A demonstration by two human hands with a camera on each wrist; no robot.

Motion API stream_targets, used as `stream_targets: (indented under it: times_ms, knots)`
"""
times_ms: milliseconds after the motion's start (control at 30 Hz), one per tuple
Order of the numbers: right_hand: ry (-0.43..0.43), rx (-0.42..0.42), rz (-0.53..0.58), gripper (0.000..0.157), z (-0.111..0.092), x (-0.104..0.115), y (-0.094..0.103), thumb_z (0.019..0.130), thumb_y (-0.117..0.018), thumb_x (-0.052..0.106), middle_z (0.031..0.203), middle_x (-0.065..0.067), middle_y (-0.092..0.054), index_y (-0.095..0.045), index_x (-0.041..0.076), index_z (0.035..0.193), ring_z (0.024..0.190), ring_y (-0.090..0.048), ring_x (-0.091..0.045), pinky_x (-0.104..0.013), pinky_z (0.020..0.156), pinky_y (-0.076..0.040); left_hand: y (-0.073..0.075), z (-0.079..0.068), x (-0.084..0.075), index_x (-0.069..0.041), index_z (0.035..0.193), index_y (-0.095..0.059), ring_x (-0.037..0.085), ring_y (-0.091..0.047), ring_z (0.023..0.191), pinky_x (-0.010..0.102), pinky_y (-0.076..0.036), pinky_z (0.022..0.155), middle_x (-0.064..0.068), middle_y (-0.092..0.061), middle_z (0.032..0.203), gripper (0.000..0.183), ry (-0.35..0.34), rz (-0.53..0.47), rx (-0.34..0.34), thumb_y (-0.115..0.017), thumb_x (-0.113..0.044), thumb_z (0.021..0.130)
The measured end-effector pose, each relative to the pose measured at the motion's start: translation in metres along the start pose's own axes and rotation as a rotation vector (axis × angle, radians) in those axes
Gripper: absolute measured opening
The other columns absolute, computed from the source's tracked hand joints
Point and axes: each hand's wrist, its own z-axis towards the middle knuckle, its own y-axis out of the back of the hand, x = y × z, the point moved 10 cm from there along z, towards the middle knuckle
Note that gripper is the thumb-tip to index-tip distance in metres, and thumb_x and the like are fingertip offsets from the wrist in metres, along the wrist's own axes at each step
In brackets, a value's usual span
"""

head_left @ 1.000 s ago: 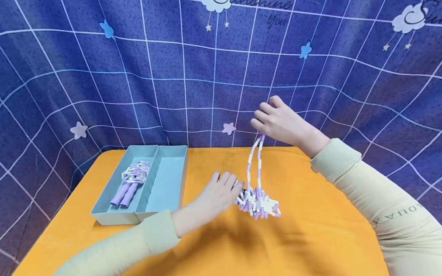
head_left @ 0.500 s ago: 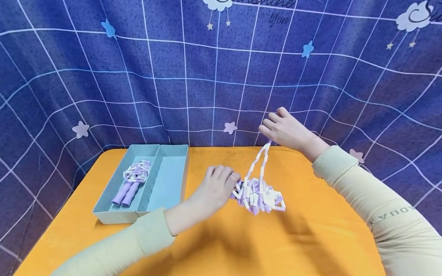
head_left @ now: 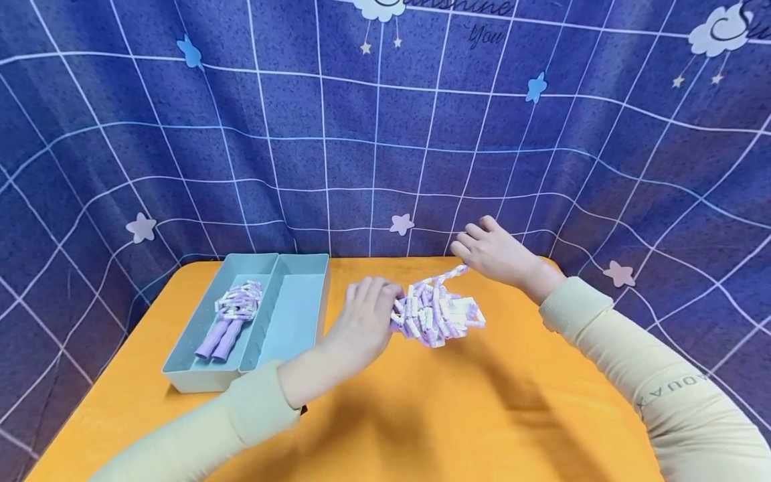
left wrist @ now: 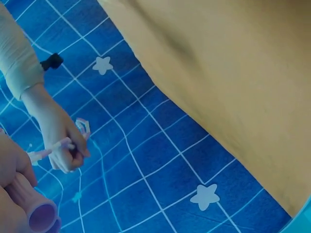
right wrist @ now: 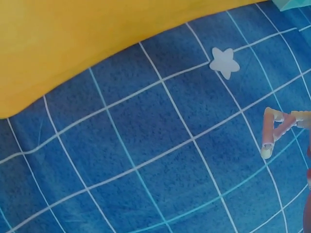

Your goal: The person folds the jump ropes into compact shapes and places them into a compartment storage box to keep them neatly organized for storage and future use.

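Note:
A purple-and-white beaded jump rope (head_left: pixel 432 314), wound into a bundle, hangs above the orange table. My left hand (head_left: pixel 361 318) grips it at the handle end, and the purple handles (left wrist: pixel 43 216) poke out of that hand in the left wrist view. My right hand (head_left: pixel 498 253) pinches a beaded strand that runs up and right from the bundle. Past the fingers, a short beaded loop (right wrist: pixel 268 131) sticks out in the right wrist view, where the hand itself is mostly cut off.
At the table's left stands a light-blue box (head_left: pixel 289 318) with two compartments. Its left one holds another bundled jump rope (head_left: pixel 238 301) with purple handles. A blue grid curtain (head_left: pixel 349 161) hangs right behind the orange table (head_left: pixel 518 415).
My right hand has come down with the strand, and the stretched loop between hand and bundle has become much shorter. My left hand has risen slightly with the bundle.

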Motion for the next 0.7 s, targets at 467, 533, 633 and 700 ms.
stream_targets:
  times_ms: [467,533,633,700]
  knots:
    - [-0.015,0.027,0.033,0.031,-0.014,0.015,-0.013,0.086,-0.047,0.037,0.07,-0.004,-0.047,-0.049,0.006,0.08,0.07,-0.044,-0.025,-0.042,0.071,-0.034,0.009,0.0,0.031,-0.002,0.11,-0.044,0.027,-0.044,0.085,0.036,-0.031,0.069,0.009,-0.049,0.093,0.047,0.17,-0.049,-0.047,-0.071,0.001,0.071]
    - [-0.013,0.023,0.029,0.032,-0.015,0.021,-0.014,0.086,-0.047,0.038,0.069,-0.004,-0.048,-0.049,0.006,0.079,0.069,-0.044,-0.025,-0.042,0.07,-0.034,0.009,0.0,0.037,-0.002,0.11,-0.045,0.027,-0.045,0.086,0.036,-0.032,0.068,0.01,-0.049,0.094,0.046,0.202,-0.039,-0.052,-0.07,0.001,0.072]
    - [-0.01,0.038,0.016,0.032,-0.015,0.032,-0.016,0.085,-0.051,0.038,0.07,-0.005,-0.05,-0.05,0.006,0.079,0.07,-0.045,-0.025,-0.042,0.07,-0.034,0.006,0.001,0.047,-0.002,0.111,-0.046,0.028,-0.045,0.087,0.037,-0.032,0.067,0.01,-0.05,0.095,0.045,0.25,-0.029,-0.046,-0.07,0.001,0.073]
    - [-0.016,0.056,0.018,0.031,-0.015,0.039,-0.017,0.083,-0.056,0.037,0.071,-0.004,-0.052,-0.051,0.006,0.081,0.071,-0.046,-0.025,-0.042,0.071,-0.035,0.003,0.001,0.053,-0.002,0.112,-0.046,0.028,-0.045,0.088,0.038,-0.031,0.067,0.01,-0.049,0.096,0.046,0.278,-0.022,-0.036,-0.069,0.002,0.072]
